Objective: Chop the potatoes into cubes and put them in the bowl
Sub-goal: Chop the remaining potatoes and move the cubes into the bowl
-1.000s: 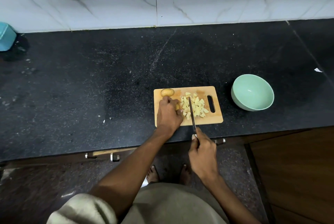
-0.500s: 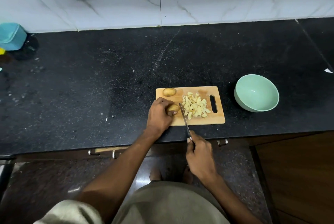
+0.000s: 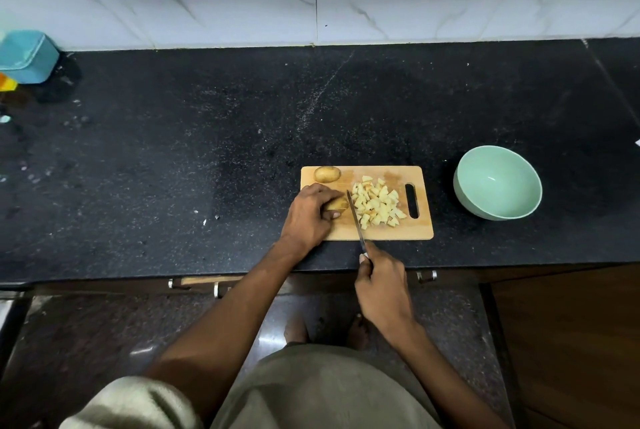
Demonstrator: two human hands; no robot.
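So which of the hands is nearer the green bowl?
Right. The right hand holds the knife at the counter edge; the left hand is farther from the bowl, holding a potato.

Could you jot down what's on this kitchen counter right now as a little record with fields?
surface: black counter
board: wooden cutting board
cut pieces: potato cubes piled on board
whole potato: at board's far left corner
left hand: holding potato piece
right hand: gripping knife
bowl: green bowl, empty, right of board

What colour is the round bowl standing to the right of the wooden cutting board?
The round bowl is pale mint green, seen clearly in the head view.
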